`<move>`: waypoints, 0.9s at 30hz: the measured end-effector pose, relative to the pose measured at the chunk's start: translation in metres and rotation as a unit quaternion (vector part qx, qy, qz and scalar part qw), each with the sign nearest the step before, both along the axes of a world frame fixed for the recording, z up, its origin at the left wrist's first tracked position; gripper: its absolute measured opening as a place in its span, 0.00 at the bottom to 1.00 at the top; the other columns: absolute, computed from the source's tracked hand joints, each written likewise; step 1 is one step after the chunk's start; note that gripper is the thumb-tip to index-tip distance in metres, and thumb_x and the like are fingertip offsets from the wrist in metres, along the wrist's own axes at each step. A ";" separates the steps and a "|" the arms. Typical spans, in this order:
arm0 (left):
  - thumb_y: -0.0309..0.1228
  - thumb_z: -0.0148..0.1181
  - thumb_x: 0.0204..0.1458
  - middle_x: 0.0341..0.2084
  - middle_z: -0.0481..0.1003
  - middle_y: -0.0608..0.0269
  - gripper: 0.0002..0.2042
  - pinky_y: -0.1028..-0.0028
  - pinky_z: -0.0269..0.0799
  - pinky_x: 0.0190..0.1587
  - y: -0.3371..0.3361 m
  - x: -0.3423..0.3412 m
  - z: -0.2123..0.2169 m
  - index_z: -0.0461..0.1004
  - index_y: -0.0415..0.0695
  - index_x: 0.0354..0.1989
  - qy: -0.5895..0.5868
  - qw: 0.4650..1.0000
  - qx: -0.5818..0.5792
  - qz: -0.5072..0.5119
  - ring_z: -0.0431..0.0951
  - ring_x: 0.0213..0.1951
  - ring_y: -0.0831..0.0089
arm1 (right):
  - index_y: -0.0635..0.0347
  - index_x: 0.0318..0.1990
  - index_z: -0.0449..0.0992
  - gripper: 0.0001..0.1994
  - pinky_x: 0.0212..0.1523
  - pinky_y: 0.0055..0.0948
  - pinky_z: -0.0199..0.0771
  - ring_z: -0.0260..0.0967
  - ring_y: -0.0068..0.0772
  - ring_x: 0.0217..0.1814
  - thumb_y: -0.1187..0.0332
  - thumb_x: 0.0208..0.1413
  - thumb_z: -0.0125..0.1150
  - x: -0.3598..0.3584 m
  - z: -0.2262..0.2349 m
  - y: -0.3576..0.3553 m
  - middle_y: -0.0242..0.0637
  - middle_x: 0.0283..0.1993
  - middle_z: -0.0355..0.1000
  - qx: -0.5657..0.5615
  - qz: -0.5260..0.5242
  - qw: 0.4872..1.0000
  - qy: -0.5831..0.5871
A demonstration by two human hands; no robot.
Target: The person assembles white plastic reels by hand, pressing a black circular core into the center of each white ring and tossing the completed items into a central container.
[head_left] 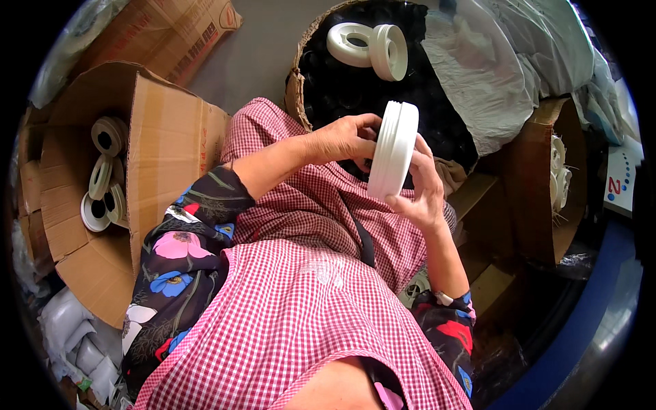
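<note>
A white round plastic ring part [394, 150] with a grooved rim is held on edge above my lap. My right hand [425, 188] grips it from the right, thumb on the lower rim and fingers behind. My left hand [345, 140] is closed, its fingers curled against the ring's left side. Something small and dark shows at those fingertips, but its kind is hidden. Just beyond, two more white ring parts [389, 52] rest on a heap of black parts [342, 92] in a round-edged carton.
To the left an open cardboard box [167, 171] contains several white ring parts [100, 176]. Another carton [547, 171] at the right holds white pieces. Pale plastic sheeting [478, 75] drapes over the far right. A blue edge [594, 307] runs along the lower right.
</note>
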State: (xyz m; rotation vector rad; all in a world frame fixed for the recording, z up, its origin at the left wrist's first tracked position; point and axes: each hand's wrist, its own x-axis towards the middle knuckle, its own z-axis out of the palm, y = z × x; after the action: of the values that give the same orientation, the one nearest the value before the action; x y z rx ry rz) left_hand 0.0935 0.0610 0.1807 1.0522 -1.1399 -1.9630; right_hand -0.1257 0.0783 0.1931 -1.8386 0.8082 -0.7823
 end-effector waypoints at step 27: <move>0.22 0.45 0.56 0.33 0.76 0.44 0.10 0.59 0.79 0.29 0.040 0.171 0.123 0.73 0.32 0.37 0.809 0.563 -0.155 -0.068 0.79 0.28 0.55 | 0.65 0.36 0.77 0.18 0.38 0.34 0.72 0.74 0.42 0.34 0.56 0.51 0.59 0.061 -0.053 -0.172 0.44 0.29 0.76 -0.157 -0.195 0.932 0.262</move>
State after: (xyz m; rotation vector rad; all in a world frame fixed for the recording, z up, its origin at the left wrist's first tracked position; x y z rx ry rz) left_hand 0.2643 0.1014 0.3040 -1.0838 -0.3138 -1.6589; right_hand -0.0647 -0.0939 0.1401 -2.2516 1.4960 -0.6959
